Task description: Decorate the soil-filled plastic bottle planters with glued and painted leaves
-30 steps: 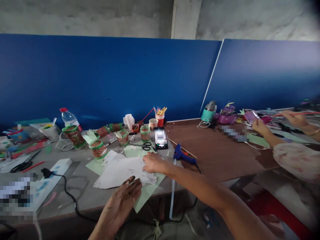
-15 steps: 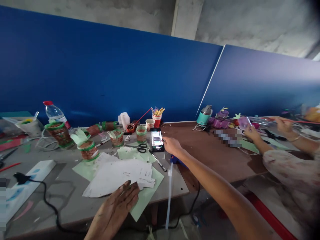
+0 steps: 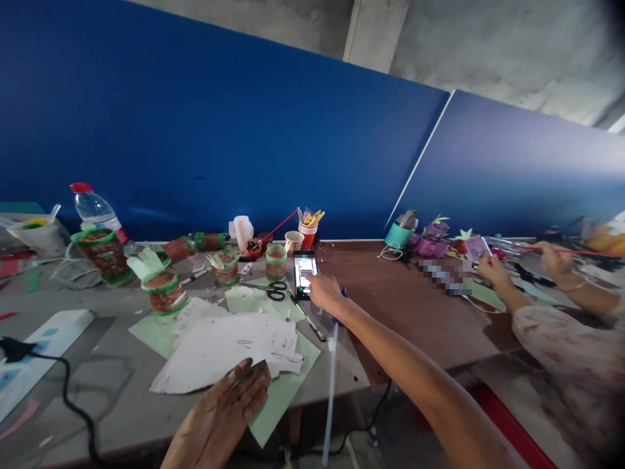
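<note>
My right hand [image 3: 325, 292] reaches over the phone [image 3: 303, 286], its index finger stretched out onto the lit screen. That hand holds nothing; its other fingers look partly curled. Just below it is a blue glue gun [image 3: 336, 318], largely hidden, with a clear glue stick [image 3: 331, 391] poking out past the table edge. Near the front edge, my left hand [image 3: 229, 404] is open and stained dark, fingers stretched out beside the white cut paper [image 3: 222, 345]. Beneath that paper lie pale green sheets [image 3: 280, 407]. A pen [image 3: 307, 318] and black-handled scissors [image 3: 276, 290] rest left of the phone.
Brown jars with green rims, one of them a tall jar [image 3: 103, 255], stand along the left and back. A water bottle [image 3: 97, 212], a red cup of sticks [image 3: 307, 233] and a power strip [image 3: 43, 345] are also there. At right, another person's hands [image 3: 493, 270] work with purple material.
My right hand has moved left from the phone's side onto its screen, finger extended. The view has shifted slightly. My left hand stays open in nearly the same spot.
</note>
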A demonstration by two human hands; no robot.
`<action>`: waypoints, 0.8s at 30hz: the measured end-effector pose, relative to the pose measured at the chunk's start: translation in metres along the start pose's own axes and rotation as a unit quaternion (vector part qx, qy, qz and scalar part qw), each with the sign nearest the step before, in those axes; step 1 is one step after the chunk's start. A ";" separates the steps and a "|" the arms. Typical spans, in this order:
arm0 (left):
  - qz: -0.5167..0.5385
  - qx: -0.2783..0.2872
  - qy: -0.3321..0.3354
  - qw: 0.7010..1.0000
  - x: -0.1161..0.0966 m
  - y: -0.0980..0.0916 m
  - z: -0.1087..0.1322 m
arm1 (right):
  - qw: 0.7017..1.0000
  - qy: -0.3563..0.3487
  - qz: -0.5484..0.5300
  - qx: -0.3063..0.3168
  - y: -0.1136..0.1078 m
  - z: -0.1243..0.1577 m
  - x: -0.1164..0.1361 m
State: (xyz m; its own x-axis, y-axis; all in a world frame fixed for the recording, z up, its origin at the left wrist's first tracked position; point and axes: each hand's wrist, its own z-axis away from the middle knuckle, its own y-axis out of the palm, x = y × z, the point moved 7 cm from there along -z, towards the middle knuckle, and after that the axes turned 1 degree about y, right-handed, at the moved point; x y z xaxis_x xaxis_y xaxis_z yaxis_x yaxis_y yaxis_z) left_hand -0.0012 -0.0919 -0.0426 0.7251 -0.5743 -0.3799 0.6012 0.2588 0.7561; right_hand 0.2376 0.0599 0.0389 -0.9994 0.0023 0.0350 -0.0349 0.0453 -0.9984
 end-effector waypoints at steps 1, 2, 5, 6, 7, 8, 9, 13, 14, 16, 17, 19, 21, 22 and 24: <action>-0.009 -0.008 0.006 1.000 -0.001 0.000 0.001 | 1.000 -0.003 0.000 0.001 0.000 0.000 0.002; -0.021 -0.021 0.016 0.999 -0.003 0.000 0.002 | 1.000 -0.007 -0.001 0.001 0.001 0.000 0.003; -0.044 -0.046 0.035 0.997 -0.006 0.002 0.005 | 1.000 -0.019 -0.005 -0.001 0.002 -0.001 0.011; -0.046 -0.047 0.035 0.997 -0.006 0.003 0.005 | 1.000 -0.022 -0.008 -0.002 0.002 -0.001 0.013; -0.048 -0.047 0.035 0.997 -0.006 0.004 0.005 | 1.000 -0.026 -0.011 -0.004 0.002 -0.001 0.016; -0.052 -0.048 0.035 0.997 -0.006 0.004 0.005 | 0.999 -0.030 -0.015 -0.006 0.002 -0.001 0.019; -0.055 -0.048 0.036 0.997 -0.007 0.005 0.005 | 0.999 -0.035 -0.021 -0.009 0.002 -0.001 0.021; -0.051 -0.030 0.034 0.998 -0.008 0.005 0.005 | 0.997 -0.051 -0.049 -0.020 -0.001 -0.001 0.027; -0.050 -0.024 0.034 0.998 -0.008 0.006 0.005 | 0.997 -0.053 -0.057 -0.022 -0.002 0.000 0.027; -0.050 -0.018 0.037 0.998 -0.008 0.005 0.004 | 0.995 -0.060 -0.075 -0.020 -0.005 0.004 0.028; -0.050 -0.017 0.037 0.998 -0.008 0.004 0.004 | 0.994 -0.066 -0.085 -0.016 -0.006 0.007 0.029; -0.049 -0.023 0.034 0.998 -0.007 0.003 0.004 | 0.991 -0.085 -0.103 0.002 -0.006 0.016 0.035; -0.047 -0.026 0.033 0.998 -0.006 0.003 0.005 | 0.986 -0.111 -0.121 0.030 -0.005 0.026 0.044; -0.046 -0.026 0.032 0.998 -0.005 0.004 0.005 | 0.983 -0.124 -0.128 0.046 -0.004 0.032 0.050; -0.046 -0.028 0.034 0.998 -0.005 0.006 0.008 | 0.977 -0.144 -0.138 0.074 0.000 0.042 0.061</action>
State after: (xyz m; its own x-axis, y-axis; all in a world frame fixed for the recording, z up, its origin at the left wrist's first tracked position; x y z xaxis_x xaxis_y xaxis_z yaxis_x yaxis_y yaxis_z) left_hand -0.0036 -0.0936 -0.0318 0.6859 -0.5446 -0.4827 0.6827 0.2518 0.6860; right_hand 0.1767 0.0183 0.0396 -0.9107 -0.2718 0.3109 -0.2820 -0.1408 -0.9490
